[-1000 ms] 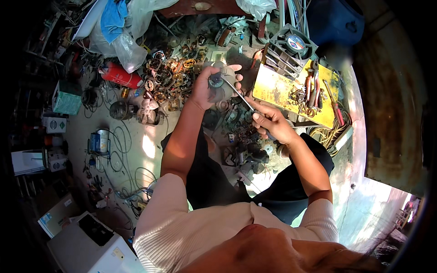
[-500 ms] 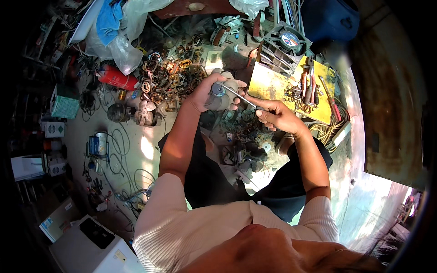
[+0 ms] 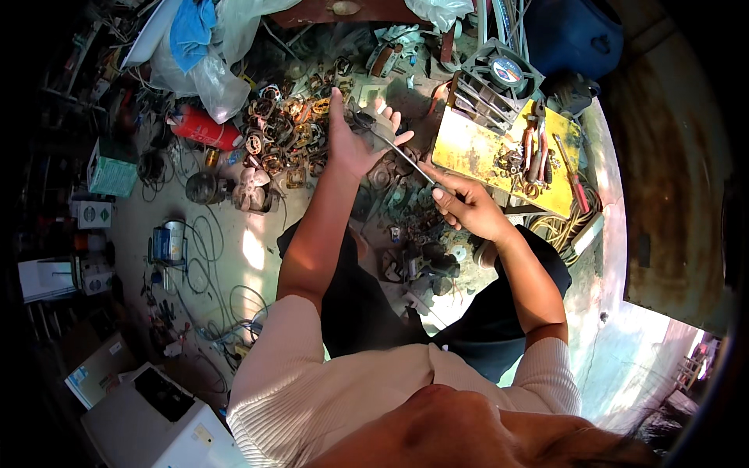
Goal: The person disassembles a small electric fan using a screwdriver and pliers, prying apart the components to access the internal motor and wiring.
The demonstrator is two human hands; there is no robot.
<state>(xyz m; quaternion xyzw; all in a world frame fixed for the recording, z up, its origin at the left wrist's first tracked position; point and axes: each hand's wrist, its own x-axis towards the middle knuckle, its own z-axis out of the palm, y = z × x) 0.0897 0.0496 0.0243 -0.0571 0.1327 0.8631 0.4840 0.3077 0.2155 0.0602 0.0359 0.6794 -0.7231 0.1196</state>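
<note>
Left hand (image 3: 355, 144): fingers spread, thumb lifted clear; grey fan wheel (image 3: 380, 141) lying against palm and fingers, partly hidden.

Right hand (image 3: 470, 207): clenched on the handle of a screwdriver (image 3: 406, 158), index finger laid toward the shaft; tip at the fan wheel, contact too small to confirm.

Work state, as judged: fan wheel in hand and the screwdriver brought to it; no piece visibly parted from it, and it has not been set down. Whether anything has been loosened: cannot be told.

Right of the hands: yellow board (image 3: 466, 148), bearing loose small metal parts (image 3: 511, 163), pliers (image 3: 541, 140), a red-handled tool (image 3: 580, 195) and a square-framed fan (image 3: 503, 74).

Beyond the left hand: heap of copper-wound motor parts (image 3: 292, 125); pale fan blade (image 3: 252, 191); red cylinder (image 3: 204, 129).

Change from half a second earlier: thumb, then bent over the hub, now straightened away; hub's round face, then toward the camera, no longer plainly seen. Screwdriver unchanged in the right hand.
</note>
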